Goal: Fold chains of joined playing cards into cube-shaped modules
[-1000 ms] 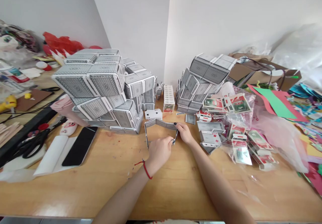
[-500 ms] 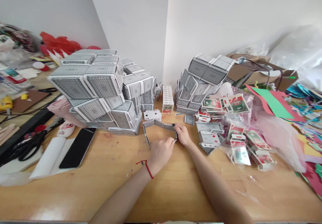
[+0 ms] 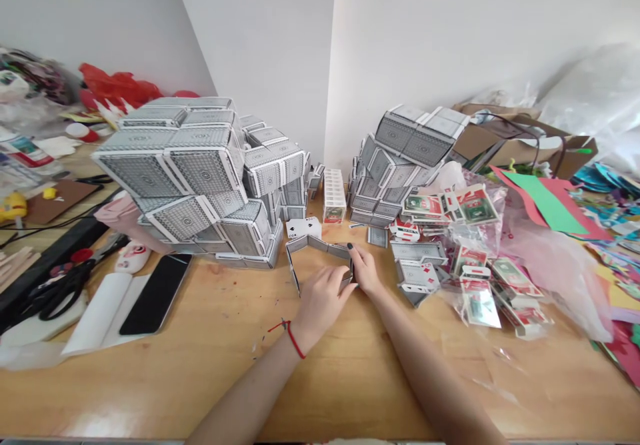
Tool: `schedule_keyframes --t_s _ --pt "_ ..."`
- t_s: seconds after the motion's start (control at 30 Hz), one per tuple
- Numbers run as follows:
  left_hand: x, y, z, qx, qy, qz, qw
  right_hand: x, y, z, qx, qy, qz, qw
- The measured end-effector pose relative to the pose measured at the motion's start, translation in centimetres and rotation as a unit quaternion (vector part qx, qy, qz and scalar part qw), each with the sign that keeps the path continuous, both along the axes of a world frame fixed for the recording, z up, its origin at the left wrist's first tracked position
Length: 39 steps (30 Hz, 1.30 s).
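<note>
A small frame of folded grey-backed playing cards (image 3: 313, 245) stands on the wooden table (image 3: 210, 365) in front of me. My left hand (image 3: 320, 302), with a red string at the wrist, pinches the frame's near right corner. Opposite it, my right hand (image 3: 366, 270) grips the same corner from the right side, fingers closed on the cards. A face-up spade card (image 3: 304, 228) lies just behind the frame.
A large stack of card cubes (image 3: 200, 172) rises at the left, a smaller stack (image 3: 400, 152) at the right. A black phone (image 3: 156, 293), white paper and scissors (image 3: 60, 285) lie left. Red card boxes in a plastic bag (image 3: 475, 258) and coloured paper (image 3: 550, 205) fill the right.
My left hand has slid slightly forward and right onto the frame's corner, meeting the right hand. The card frame has barely shifted.
</note>
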State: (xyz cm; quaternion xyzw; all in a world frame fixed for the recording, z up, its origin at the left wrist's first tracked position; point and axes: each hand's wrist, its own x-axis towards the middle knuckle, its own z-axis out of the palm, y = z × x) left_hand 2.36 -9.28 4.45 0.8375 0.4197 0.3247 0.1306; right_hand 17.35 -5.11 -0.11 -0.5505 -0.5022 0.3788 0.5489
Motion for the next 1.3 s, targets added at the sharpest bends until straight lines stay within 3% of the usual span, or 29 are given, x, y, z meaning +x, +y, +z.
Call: schedule_keyframes --t_s 0.17,0.27,0.37,0.47,0.57,0.67,0.73,0.83,1.0,1.17,1.3 --pt "-3.8 1.3 0.0 0.077 -0.205 0.064 0.974 0.1 0.1 -0.3 0.021 0.077 -0.033 0.996" --pt "-5.2 1.7 -1.2 0.007 -0.256 0.088 0.963 -0.4 -0.7 -0.9 0.047 0.131 -0.093 0.986" --pt "-4.9 0.7 -2.8 -0.111 -0.322 0.106 0.934 -1.3 -2.2 -1.2 0.063 0.154 -0.136 0.977" --pt "-3.7 -1.6 -3.9 -0.212 -0.39 0.101 0.89 -2.0 -3.4 -1.1 0.066 0.093 -0.129 0.985" --pt "-2.9 -3.9 -4.4 -0.277 -0.44 0.057 0.852 -1.9 -3.6 -0.6 0.059 0.037 -0.133 0.989" --pt "-3.2 -4.6 -4.7 -0.264 -0.466 0.097 0.839 -1.1 -2.9 0.0 0.047 0.033 -0.133 0.989" --pt "-3.9 -3.4 -4.7 -0.238 -0.479 0.141 0.833 -0.5 -2.5 0.3 0.04 0.035 -0.119 0.992" --pt "-4.9 0.2 -4.6 -0.211 -0.461 0.16 0.847 -0.2 -2.4 0.7 0.037 0.033 -0.094 0.994" --pt "-4.8 5.9 -4.3 -0.238 -0.414 0.063 0.876 -0.3 -2.6 1.1 0.025 0.03 -0.081 0.996" --pt "-4.0 6.5 -4.1 -0.211 -0.367 -0.012 0.906 -0.3 -2.4 0.6 0.016 0.032 -0.071 0.997" --pt "-3.8 5.9 -4.0 -0.198 -0.352 0.01 0.915 -0.5 -2.3 0.4 0.018 0.03 -0.043 0.998"
